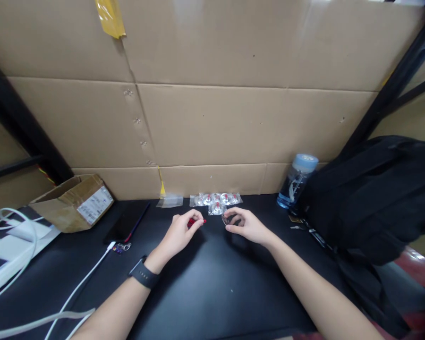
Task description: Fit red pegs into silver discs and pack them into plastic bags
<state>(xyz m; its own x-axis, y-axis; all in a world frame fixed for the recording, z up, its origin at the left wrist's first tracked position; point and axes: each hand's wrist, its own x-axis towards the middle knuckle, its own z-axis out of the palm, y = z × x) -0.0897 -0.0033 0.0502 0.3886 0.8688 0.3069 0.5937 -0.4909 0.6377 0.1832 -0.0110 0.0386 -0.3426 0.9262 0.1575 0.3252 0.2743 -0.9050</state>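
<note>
Between the fingers of my left hand [180,232] is a small red thing [191,223], perhaps a bundle of cord, with one red end poking out past the fingertips. My right hand [247,226] pinches a small clear round disc [225,219] by its edge, held just above the black table. The two hands are apart, facing each other. Just beyond them lie several clear plastic packets [217,208], each with a round shiny piece and a red spot inside. A flat clear plastic bag [170,201] rests to their left.
An open cardboard box [69,205], a phone [127,224] on a white cable [81,285], a keyring charm [121,248] and a white power strip [17,264] are on the left. A blue-lidded bottle [295,182], a key [297,228] and a black backpack [371,198] stand right. Cardboard [212,127] walls the back.
</note>
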